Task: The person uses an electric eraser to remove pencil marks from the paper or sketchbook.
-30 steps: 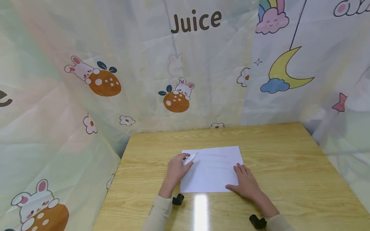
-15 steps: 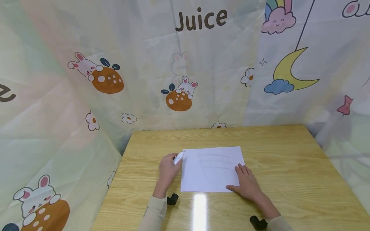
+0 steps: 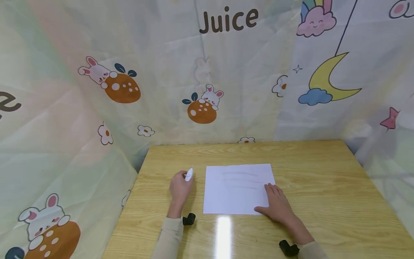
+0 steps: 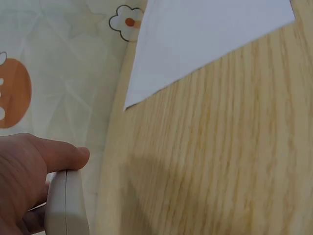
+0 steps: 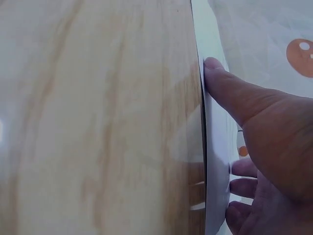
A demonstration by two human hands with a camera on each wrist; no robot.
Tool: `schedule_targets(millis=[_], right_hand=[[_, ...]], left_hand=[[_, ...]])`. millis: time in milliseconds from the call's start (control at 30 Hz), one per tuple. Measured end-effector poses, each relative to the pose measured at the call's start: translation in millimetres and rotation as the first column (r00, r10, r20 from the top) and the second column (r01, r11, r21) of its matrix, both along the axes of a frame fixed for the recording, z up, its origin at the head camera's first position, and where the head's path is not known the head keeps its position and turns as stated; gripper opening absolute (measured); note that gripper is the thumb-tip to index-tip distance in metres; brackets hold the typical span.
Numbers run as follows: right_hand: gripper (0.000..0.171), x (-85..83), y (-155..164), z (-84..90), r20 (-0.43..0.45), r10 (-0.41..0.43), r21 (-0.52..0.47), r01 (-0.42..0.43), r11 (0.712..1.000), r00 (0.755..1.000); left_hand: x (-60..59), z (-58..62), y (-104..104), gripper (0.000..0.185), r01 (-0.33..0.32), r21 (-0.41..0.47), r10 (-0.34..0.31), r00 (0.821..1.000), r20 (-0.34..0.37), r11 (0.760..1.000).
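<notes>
My left hand (image 3: 179, 187) is raised left of the paper and grips a white correction tape (image 3: 189, 175), whose narrow tip points up and away. In the left wrist view, the smooth white body of the correction tape (image 4: 66, 205) shows a seam, and the thumb lies over its end. A sheet of white paper (image 3: 236, 203) lies flat on the table, with several faint streaks across its upper half. My right hand (image 3: 279, 205) rests on the sheet's right edge. In the right wrist view, the thumb (image 5: 234, 90) and fingers are spread and touch the paper (image 5: 215, 147).
The sheet lies on a wooden table (image 3: 323, 180), which reflects a bright light strip near its front. A patterned cloth (image 3: 161, 72) with rabbits and a moon hangs behind and at both sides. A black wrist device (image 3: 189, 219) sits at each sleeve.
My left hand has moved leftward off the paper to above the bare table, carrying the correction tape. My right hand stays on the sheet's right edge. The head view has shifted slightly.
</notes>
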State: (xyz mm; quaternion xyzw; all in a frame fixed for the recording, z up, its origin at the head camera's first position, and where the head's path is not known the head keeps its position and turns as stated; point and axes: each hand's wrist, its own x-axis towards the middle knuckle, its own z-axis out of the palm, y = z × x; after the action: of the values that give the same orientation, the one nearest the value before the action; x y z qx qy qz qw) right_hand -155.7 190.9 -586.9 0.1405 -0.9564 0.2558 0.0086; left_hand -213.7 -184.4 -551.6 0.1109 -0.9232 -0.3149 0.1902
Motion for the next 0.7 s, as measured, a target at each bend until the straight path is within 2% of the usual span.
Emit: schedule_targets(millis=[167, 333, 700], right_hand=[[0.098, 0.2, 0.6, 2.0, 0.008, -0.006, 0.011, 0.006, 1.000, 1.000], [0.100, -0.3, -0.3, 1.1, 0.012, -0.011, 0.013, 0.011, 1.000, 1.000], [0.099, 2.3, -0.4, 2.9, 0.006, -0.017, 0.001, 0.017, 1.000, 1.000]], left_hand=[[-2.0, -2.7, -6.3, 0.034, -0.028, -0.001, 0.028, 0.998, 0.057, 1.000], [-3.9, -0.8, -8.8, 0.039, -0.035, -0.009, 0.036, 0.998, 0.057, 0.999], [-11.1, -5.9, -21.5, 0.041, -0.044, 0.021, 0.042, 0.995, 0.092, 0.999]])
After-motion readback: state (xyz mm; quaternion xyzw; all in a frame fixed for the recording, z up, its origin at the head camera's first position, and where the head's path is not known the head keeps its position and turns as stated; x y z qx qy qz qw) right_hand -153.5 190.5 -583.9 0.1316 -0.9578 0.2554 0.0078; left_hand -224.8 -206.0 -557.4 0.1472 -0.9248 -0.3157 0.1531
